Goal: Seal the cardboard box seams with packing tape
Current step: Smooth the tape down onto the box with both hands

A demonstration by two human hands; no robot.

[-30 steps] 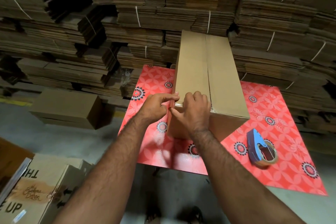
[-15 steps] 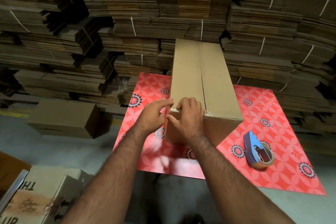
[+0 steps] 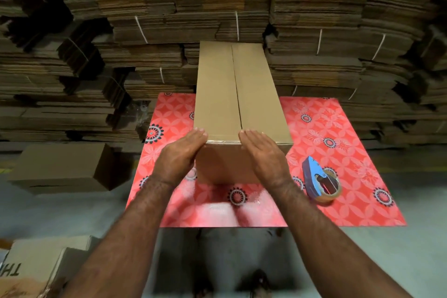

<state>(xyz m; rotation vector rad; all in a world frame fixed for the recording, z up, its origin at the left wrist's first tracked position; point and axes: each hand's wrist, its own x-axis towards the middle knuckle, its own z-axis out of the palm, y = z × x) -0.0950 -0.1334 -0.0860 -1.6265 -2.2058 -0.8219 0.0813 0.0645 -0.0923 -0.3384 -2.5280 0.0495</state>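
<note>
Cardboard box [image 3: 239, 94] sits lengthwise on the red patterned table top [image 3: 326, 133], its long top face running away from the camera with the centre seam [image 3: 235, 89] showing between the two closed flaps. Both hands are down on the near end now. Left hand [image 3: 180, 157] lies flat and open over the near left corner, fingers together, fingertips reaching onto the top face, palm wrapped down against the front edge. Right hand [image 3: 262, 155] mirrors it further right, open and flat, fingertips just beside the end of the seam, palm pressing over the top front edge. Neither hand grips anything; they press on the cardboard. Between them a shiny strip of clear tape [image 3: 223, 141] glints along that front edge. Off to the right, apart from the box, the blue tape dispenser [image 3: 319, 180] rests on the table top with its roll facing the camera. Behind the table, bundled stacks of flattened cartons [image 3: 169, 19] fill the whole background. On the floor at left sits another assembled brown box [image 3: 63, 167], and printed cartons [image 3: 36, 266] show at the lower left corner.
</note>
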